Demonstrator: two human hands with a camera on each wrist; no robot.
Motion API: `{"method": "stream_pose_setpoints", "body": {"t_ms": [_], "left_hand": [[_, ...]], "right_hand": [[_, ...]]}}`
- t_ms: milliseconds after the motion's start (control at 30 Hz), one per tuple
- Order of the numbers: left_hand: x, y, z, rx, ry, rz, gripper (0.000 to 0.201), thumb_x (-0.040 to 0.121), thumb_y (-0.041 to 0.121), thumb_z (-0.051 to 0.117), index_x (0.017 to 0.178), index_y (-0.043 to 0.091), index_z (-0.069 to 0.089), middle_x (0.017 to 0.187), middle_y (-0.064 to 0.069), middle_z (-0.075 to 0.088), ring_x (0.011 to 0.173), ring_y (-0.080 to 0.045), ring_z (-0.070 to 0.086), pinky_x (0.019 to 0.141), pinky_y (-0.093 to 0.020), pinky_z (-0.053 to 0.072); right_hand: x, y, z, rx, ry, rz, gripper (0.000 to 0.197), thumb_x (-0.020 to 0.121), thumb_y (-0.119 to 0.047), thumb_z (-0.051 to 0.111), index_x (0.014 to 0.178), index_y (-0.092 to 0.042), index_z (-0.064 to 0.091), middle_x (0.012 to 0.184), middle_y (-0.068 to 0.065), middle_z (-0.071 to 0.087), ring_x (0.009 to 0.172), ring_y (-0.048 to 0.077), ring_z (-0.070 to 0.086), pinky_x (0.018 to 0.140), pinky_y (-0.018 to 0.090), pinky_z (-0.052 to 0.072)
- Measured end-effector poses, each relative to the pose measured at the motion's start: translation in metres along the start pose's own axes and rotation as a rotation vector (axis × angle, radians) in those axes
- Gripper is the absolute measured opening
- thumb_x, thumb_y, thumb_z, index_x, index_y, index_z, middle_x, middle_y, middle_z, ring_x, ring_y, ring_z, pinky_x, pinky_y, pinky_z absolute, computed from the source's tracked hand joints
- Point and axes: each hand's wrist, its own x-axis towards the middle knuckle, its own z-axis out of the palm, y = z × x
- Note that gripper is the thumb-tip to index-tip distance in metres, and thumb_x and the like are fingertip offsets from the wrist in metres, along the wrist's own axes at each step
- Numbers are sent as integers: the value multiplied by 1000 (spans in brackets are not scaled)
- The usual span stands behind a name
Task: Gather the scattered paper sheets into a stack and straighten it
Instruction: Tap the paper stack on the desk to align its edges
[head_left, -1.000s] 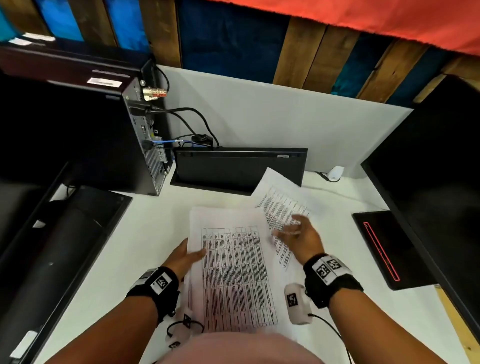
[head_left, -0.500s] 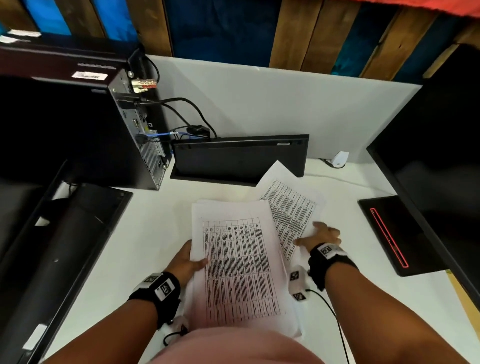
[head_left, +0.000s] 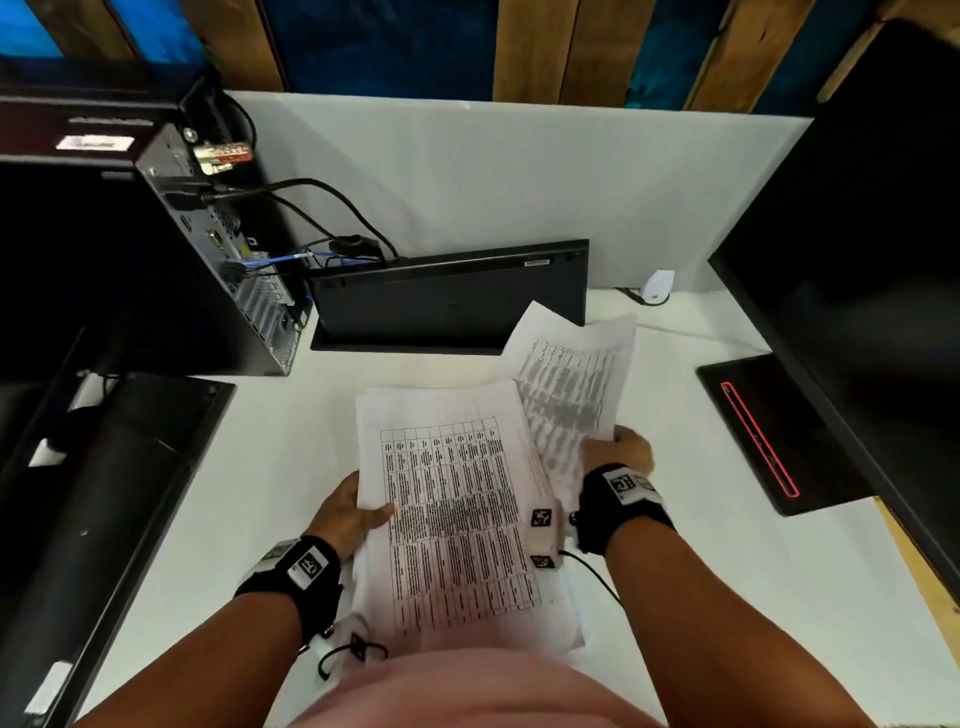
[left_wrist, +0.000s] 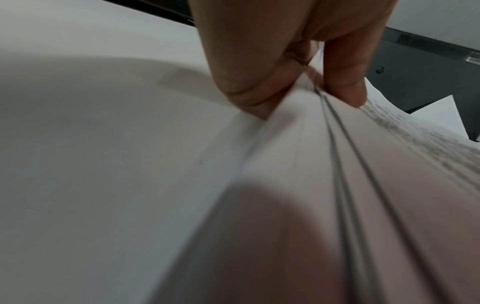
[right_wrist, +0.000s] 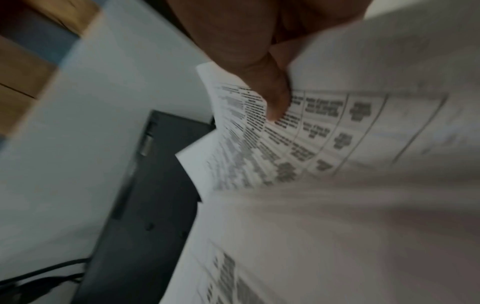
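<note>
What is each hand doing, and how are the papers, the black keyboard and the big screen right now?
Left hand: pinches the left edge of the paper pile.
Right hand: grips the skewed sheets.
Main pile of white printed paper sheets: gathered, edges uneven.
Skewed white printed sheets: fanned out to the right, not aligned.
Black keyboard: propped on edge.
Black monitor: dark.

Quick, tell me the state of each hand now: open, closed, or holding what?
Left hand: closed, pinching the main stack.
Right hand: closed, gripping the skewed sheets.
</note>
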Motion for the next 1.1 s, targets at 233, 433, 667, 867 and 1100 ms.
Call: {"method": "stream_pose_setpoints", "body": {"t_ms": [233,433,667,867,1100], "left_hand": [[3,2,1,24,4,3,46,81,-16,61,118,10,52,116,-15,63,106,-25,57,107,-43,39],[-5,5,4,115,29,10,53,86,19,69,133,8,46,139,-11,52,120,-23,53,102,-33,38],[-17,29,16,-35,-123,-140,74,80,76,43,134,25,48,145,-2,45,136,-18,38,115,-39,25],[-19,33,31,373,-3,20,79,81,25,72,145,12,27,146,-6,43,132,-28,44,110,-42,35],[-53,91,55,127,-94,397,60,86,-12,55,127,32,48,124,-4,63,115,-19,59,102,-41,45]], "right_hand": [[-2,-65,-120,351,420,-575,23,90,-17,55,104,-2,67,91,6,66,86,13,59,82,22,51],[-23,-53,-99,-33,83,-445,43,90,-25,61,119,7,59,116,19,65,109,27,61,87,26,44],[-58,8,-2,-351,-274,-361,45,96,-18,51,137,0,43,139,20,48,129,30,45,106,30,33],[-75,31,25,-468,-340,-322,65,83,-33,68,135,-12,34,134,8,34,123,29,37,98,42,40],[-49,-5,-28,314,-602,-209,83,55,-42,90,125,-17,53,129,9,60,112,19,62,95,36,52]]}}
